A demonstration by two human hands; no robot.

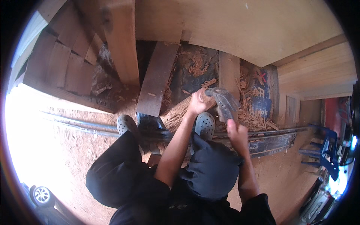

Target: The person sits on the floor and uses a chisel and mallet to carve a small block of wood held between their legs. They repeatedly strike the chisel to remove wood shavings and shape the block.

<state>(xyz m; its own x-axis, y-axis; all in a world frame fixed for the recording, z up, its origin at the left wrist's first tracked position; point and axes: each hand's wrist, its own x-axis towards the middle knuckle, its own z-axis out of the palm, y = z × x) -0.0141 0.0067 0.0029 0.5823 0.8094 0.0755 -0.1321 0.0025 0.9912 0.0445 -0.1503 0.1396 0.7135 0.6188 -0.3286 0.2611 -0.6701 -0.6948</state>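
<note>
So the person was crouched over a chunk of wood (pixel 176 112) lying at about 12 o'clock from their knees, pinned between two grey clogs, one (pixel 125 123) at 9 o'clock of it and one (pixel 205 125) at 3 o'clock. The left hand (pixel 197 102) was closed tight around one end of a curved, dark two-handled blade (pixel 222 100), looked like a drawknife, and the right hand (pixel 234 131) was fisted near the other end at roughly 5 o'clock of it, though the blur meant I couldn't really tell how firm that grip was. The blade sat right above the right clog, basically touching distance from the toes. That was the sketchy bit in my opinion: if the edge had skipped off a knot or the wood had rolled, the pull would have gone straight toward the foot or knee, and soft clogs wouldn't have stopped much. The wood wasn't clamped, only held by feet, so a hard stroke could have kicked it loose. Shavings (pixel 255 112) were piled everywhere at 3 o'clock of the blade on a dark tarp (pixel 191 80), which looked slippery underfoot. Loose boards (pixel 155 78) leaned at 11 o'clock and could have slid down into the work. A blue frame (pixel 322 148) sat well off at 3 o'clock, out of harm's way.
</note>
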